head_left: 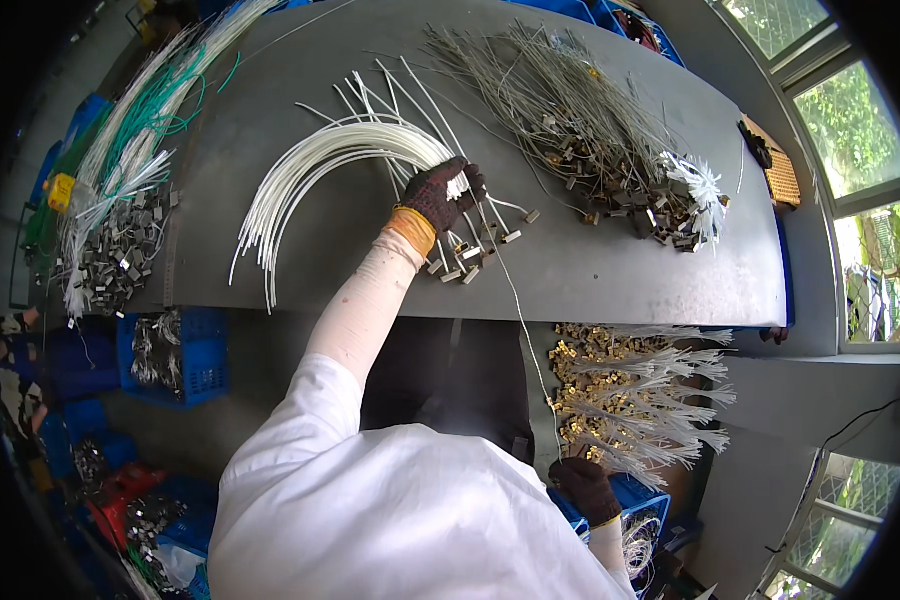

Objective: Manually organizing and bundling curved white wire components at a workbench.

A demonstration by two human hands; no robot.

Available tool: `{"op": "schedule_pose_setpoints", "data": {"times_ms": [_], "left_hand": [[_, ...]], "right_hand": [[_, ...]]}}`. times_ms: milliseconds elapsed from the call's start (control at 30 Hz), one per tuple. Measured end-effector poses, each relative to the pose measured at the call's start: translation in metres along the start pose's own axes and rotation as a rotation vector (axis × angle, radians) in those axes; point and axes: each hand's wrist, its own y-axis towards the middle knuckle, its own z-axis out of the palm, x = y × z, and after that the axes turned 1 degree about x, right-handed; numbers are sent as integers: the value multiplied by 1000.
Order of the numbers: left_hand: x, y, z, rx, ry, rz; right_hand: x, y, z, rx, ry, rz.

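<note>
My left hand [448, 192], in a dark glove with an orange cuff, is closed round a bundle of white cables [320, 165] over the grey table. The cables bend in an arc to the left. Small metal blocks [460, 265] hang from their ends just below the hand. One thin cable [518, 305] runs from the bundle over the table edge, with a small brass-coloured piece on it. It leads down to my right hand [585, 492], also dark-gloved, which is closed on it at the lower right beside a blue crate.
A pile of grey cables [570, 100] with metal ends lies at the table's far right. White and green cables [130, 150] lie at the left. Bundles with brass-coloured ends [620, 390] are stacked below the table's right edge. Blue crates [205, 355] stand at lower left; windows [850, 130] line the right.
</note>
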Motion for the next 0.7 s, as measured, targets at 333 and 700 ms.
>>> {"op": "schedule_pose_setpoints", "data": {"times_ms": [333, 700], "left_hand": [[-4, -11, 4, 12, -79, -5], [-7, -24, 12, -10, 40, 26]], "right_hand": [[-22, 8, 0, -8, -225, -282], [6, 5, 4, -34, 68, 85]]}}
